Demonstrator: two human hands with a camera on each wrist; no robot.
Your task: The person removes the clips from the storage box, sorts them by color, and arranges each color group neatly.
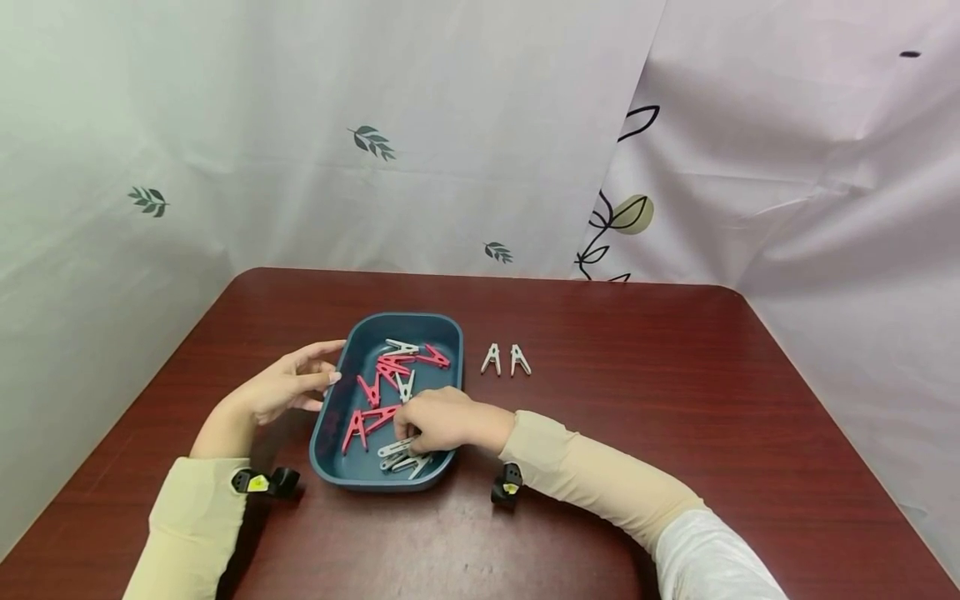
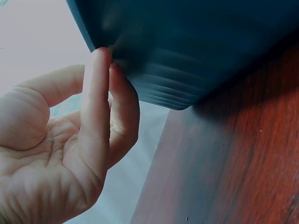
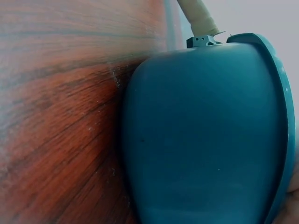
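Head view. I am reaching my right hand (image 1: 442, 419) into the teal tray (image 1: 327, 417), which is sitting left of the table's (image 1: 637, 400) middle, toward its near edge. My fingers are curling down over the white pegs (image 1: 405, 457) lying at the tray's near end; whether they are pinching one yet I cannot tell, since my knuckles are hiding the tips. Red pegs (image 1: 375, 392) and more white ones are lying loose across the tray floor. Two white pegs (image 1: 506, 360) are standing just beside the tray's far right corner, on the table. My left hand (image 1: 288, 385) is resting at the tray's left rim, fingers relaxed.

Left wrist view. My fingers (image 2: 100, 107) are touching the tray's (image 2: 187, 56) outer wall, straight and loosely spread, gripping nothing.

Right wrist view. Only the tray's (image 3: 201, 140) smooth outer wall and the table's (image 3: 56, 116) wood grain are showing; my fingers are out of sight.

Handling, as I am judging it: the pegs are light, stiff plastic, sprung, liable to skitter and tangle. I am best taking one by its two splayed handle legs.
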